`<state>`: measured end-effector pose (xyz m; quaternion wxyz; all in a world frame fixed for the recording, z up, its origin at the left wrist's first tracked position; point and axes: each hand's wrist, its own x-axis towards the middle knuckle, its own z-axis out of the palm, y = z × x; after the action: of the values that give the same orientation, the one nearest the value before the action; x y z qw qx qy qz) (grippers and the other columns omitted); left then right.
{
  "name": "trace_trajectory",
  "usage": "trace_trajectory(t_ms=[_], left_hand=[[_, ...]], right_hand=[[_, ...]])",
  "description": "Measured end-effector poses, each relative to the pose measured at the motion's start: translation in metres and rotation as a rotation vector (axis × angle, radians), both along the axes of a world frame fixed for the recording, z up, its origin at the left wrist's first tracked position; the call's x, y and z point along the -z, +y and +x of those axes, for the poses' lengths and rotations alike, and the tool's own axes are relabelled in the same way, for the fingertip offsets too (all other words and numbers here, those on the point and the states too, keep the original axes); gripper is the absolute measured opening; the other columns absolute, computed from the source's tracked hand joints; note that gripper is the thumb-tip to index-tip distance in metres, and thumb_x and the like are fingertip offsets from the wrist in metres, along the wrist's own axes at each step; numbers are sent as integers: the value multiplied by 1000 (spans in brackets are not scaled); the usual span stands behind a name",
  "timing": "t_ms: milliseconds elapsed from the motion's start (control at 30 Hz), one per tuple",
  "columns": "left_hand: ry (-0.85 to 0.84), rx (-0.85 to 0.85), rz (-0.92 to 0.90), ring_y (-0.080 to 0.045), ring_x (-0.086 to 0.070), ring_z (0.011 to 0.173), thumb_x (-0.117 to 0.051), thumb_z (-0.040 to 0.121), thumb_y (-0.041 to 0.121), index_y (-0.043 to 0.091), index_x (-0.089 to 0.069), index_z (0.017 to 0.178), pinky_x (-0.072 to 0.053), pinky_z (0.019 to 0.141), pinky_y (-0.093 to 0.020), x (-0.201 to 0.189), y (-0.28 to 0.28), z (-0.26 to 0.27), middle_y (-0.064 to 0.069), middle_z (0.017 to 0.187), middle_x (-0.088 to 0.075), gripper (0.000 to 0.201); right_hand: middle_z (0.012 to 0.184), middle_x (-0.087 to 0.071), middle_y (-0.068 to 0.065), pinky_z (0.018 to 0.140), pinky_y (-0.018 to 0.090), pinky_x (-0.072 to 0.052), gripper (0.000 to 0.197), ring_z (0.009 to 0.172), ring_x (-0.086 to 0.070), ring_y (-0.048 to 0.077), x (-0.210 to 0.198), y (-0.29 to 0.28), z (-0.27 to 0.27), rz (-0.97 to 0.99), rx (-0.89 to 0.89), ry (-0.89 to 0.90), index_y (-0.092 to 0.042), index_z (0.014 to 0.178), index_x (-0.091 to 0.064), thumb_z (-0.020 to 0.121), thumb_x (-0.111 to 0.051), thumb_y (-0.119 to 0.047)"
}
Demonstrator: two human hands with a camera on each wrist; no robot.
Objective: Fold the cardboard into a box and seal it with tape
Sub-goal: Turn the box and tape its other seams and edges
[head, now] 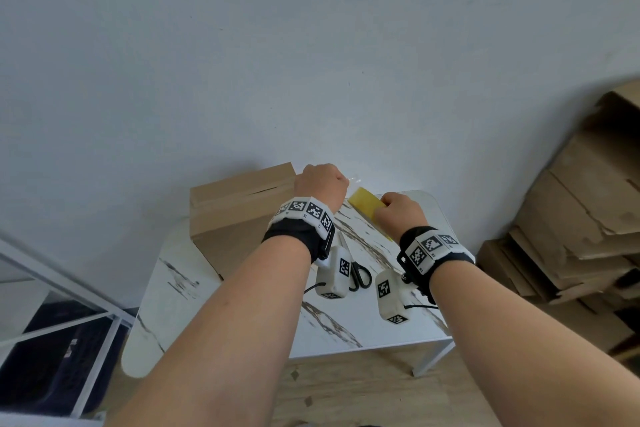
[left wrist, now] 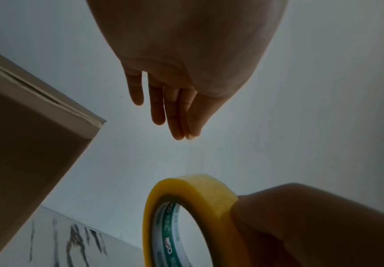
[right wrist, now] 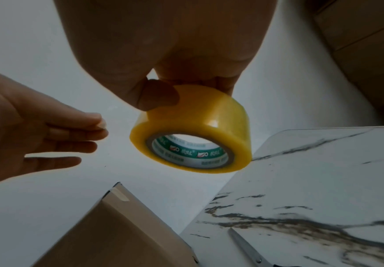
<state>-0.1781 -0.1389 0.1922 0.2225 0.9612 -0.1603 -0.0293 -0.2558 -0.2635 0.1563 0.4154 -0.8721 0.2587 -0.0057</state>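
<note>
While both forearms reach up the middle of the head view, a white metal frame (head: pixel 69 291) stands at the lower left. Right of it, at centre left, the cardboard box (head: pixel 239 208) sits folded on the marble-patterned surface (head: pixel 391 326), a strip of tape running along its top seam. Touching the box's right edge in this view is the left hand (head: pixel 320 185); the wrist views show its grip with fingers (right wrist: pixel 72 142) straight, thumb and forefinger pinched together, possibly on a clear tape end, though I cannot tell. Just right of it, the right hand (head: pixel 400 213) holds a yellow tape roll (right wrist: pixel 191 137) above the surface, thumb on the outer face, fingers hidden behind. Below the hands, near centre, black-handled scissors (head: pixel 360 276) lie on the surface. At the far right, flattened cardboard sheets (head: pixel 581 218) are stacked against the wall.
</note>
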Motion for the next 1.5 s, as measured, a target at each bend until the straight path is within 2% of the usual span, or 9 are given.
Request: trace_trajectory(t_ms=[167, 333, 633, 767, 967, 1133, 1300, 1367, 1500], left_hand=[[53, 5, 66, -26, -56, 111, -45, 96, 28, 18, -67, 103, -48, 94, -42, 0, 0, 3, -3, 114, -67, 26], [-31, 38, 132, -25, -56, 111, -44, 96, 30, 19, -69, 102, -47, 93, -40, -3, -6, 0, -2, 114, -68, 28], [-2, 54, 88, -23, -61, 103, -46, 95, 24, 22, -72, 99, -51, 87, -38, 3, 4, -9, 2, 109, -70, 26], [31, 23, 43, -24, -63, 100, -48, 95, 28, 19, -71, 93, -52, 88, -36, 5, 15, 0, 0, 106, -71, 24], [107, 37, -47, -24, -63, 106, -53, 91, 27, 21, -72, 92, -52, 91, -36, 12, 29, 24, 2, 106, -69, 20], [151, 136, -19, -21, -24, 145, -54, 92, 42, 24, -27, 149, -26, 117, -40, 27, 47, 49, -1, 158, -21, 66], [214, 111, 243, -31, -4, 148, -67, 65, 70, 29, -11, 152, -15, 118, -50, 21, 86, 78, -11, 160, -5, 111], [267, 130, 402, -33, 9, 148, -73, 54, 72, 33, 1, 152, -7, 118, -57, 23, 101, 87, -8, 160, 11, 129], [259, 179, 613, -33, 12, 147, -75, 49, 73, 32, 17, 150, 0, 115, -63, 30, 119, 100, -8, 159, 19, 142]], right_hand=[[64, -33, 2, 55, 30, -24, 38, 59, -33, 18, 4, -4, -4, 70, -3, -41, -14, 68, -37, 82, -54, -44], [62, -35, 1, 54, 29, -28, 43, 58, -35, 18, 6, -5, -5, 74, 37, -59, -17, 64, -38, 81, -60, -49], [123, -59, -1, 89, 28, -42, 49, 110, -57, 18, 9, -3, -10, 95, -43, -20, -31, 134, -54, 87, -61, -43], [97, -64, -8, 74, 20, -41, 25, 85, -58, 6, 7, 7, -3, 203, -47, -77, -24, 110, -71, 88, -64, -31], [95, -74, 3, 72, 30, -50, 21, 87, -65, 20, 3, 18, 16, 146, 67, -78, -13, 92, -77, 85, -65, -28], [79, -69, 16, 69, 35, -54, 23, 75, -63, 38, -5, 35, 39, 98, 135, 21, 2, 82, -71, 77, -63, -19], [67, -50, 12, 59, 28, -33, 24, 66, -40, 18, -2, 47, 48, 53, 178, 97, 7, 79, -65, 74, -59, -15], [86, -61, 29, 59, 28, -34, 31, 66, -41, 19, 0, 49, 50, 45, 186, 100, 9, 94, -67, 75, -59, -15], [112, -65, 22, 59, 36, -49, 35, 68, -49, 28, 1, 54, 55, -5, 187, 117, 6, 108, -66, 81, -59, -15]])
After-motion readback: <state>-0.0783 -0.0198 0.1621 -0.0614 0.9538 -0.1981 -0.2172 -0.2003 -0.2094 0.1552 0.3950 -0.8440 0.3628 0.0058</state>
